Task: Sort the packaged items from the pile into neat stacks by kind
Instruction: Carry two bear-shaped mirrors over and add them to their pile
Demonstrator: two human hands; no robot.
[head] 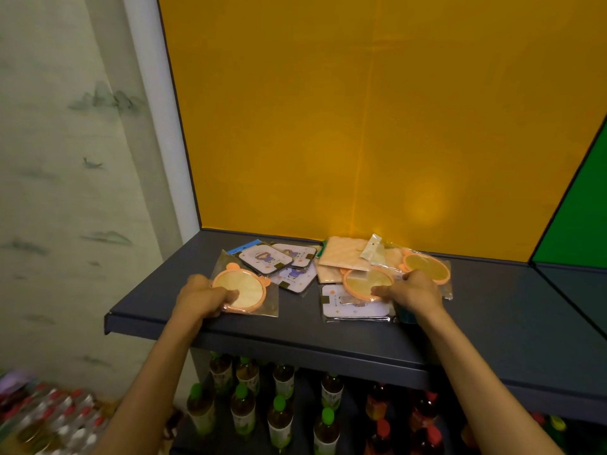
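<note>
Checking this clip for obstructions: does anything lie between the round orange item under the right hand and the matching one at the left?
Yes. The square cartoon-print packets lie on the shelf between the middle orange round item, which the right hand touches, and the left one.

L grip (205, 298): forearm in from 7 o'clock, palm down, fingers curled, thumb pointing 3 o'clock. R grip (412, 292): forearm from 5 o'clock, fingers curled, pinching toward 9 o'clock.

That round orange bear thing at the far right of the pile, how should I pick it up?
Pinch the clear bag's free right edge, coming from the right. The far-right round orange bear piece lies flat, so its rim gives little to grab. Its left side is crowded by the right hand and the pile; its right side faces bare shelf.
</note>
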